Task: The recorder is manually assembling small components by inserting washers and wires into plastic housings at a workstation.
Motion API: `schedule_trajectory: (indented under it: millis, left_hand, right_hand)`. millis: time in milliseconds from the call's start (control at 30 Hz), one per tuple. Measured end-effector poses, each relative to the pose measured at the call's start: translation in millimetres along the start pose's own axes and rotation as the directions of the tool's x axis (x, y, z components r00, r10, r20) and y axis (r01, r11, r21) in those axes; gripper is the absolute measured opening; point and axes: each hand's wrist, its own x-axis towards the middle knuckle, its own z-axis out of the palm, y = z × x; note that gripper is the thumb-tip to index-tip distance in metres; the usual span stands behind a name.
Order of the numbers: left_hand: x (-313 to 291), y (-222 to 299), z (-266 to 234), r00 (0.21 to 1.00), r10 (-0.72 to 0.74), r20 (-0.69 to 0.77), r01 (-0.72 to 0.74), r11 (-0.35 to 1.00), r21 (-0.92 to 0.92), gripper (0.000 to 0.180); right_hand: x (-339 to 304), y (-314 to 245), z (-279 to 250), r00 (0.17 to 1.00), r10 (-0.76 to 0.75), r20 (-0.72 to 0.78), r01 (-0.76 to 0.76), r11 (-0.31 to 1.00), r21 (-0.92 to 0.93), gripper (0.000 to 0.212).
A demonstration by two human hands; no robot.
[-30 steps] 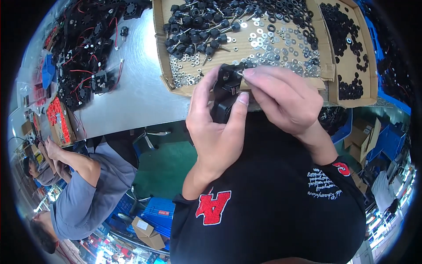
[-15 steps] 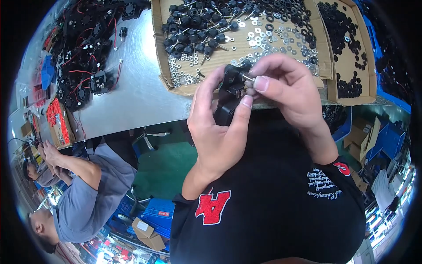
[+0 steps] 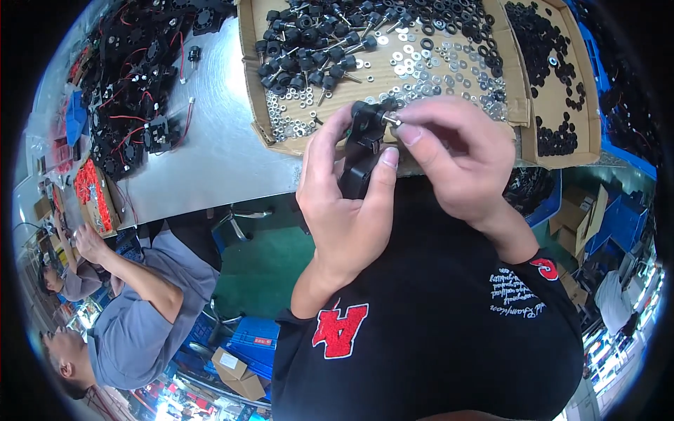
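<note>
My left hand [image 3: 344, 224] is wrapped round a black plastic bracket [image 3: 357, 156], held upright in front of my chest at the table's near edge. A short silvery threaded stud [image 3: 392, 120] sticks out of the bracket's upper end toward the right. At the stud's tip, the thumb and forefinger of my right hand [image 3: 467, 154] are pinched together. Whether a nut or washer sits between those fingertips is too small to tell. Behind both hands lies a shallow cardboard tray [image 3: 281, 146] with black-headed studs [image 3: 309, 59], metal washers [image 3: 407, 64] and small nuts [image 3: 286, 126].
A second cardboard tray [image 3: 593, 133] on the right holds small black round parts [image 3: 558, 140]. Black fans with red wires [image 3: 140, 84] are heaped on the metal table [image 3: 217, 161] at left. A co-worker in a grey shirt [image 3: 144, 337] sits at the left, beside a box of red parts [image 3: 91, 193].
My right fingers have shifted slightly up and left along the stud, and its metal end shows more plainly. The bracket has moved a little left. The co-worker's arm has moved.
</note>
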Motion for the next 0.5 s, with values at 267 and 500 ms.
schedule_trajectory:
  millis: [267, 500]
  left_hand:
    - [-0.1, -4.0, 1.0, 0.998, 0.021, -0.059, -0.019, 0.999, 0.028, 0.052]
    - [-0.6, -4.3, 2.6, 0.998, 0.044, -0.042, -0.041, 0.996, 0.08, 0.051]
  right_hand:
    - [4.3, 15.8, 2.6, 0.786, -0.589, 0.189, 0.562, 0.553, -0.615, 0.027]
    - [6.0, 16.5, -0.5, 0.765, -0.612, 0.197, 0.56, 0.483, -0.673, 0.029]
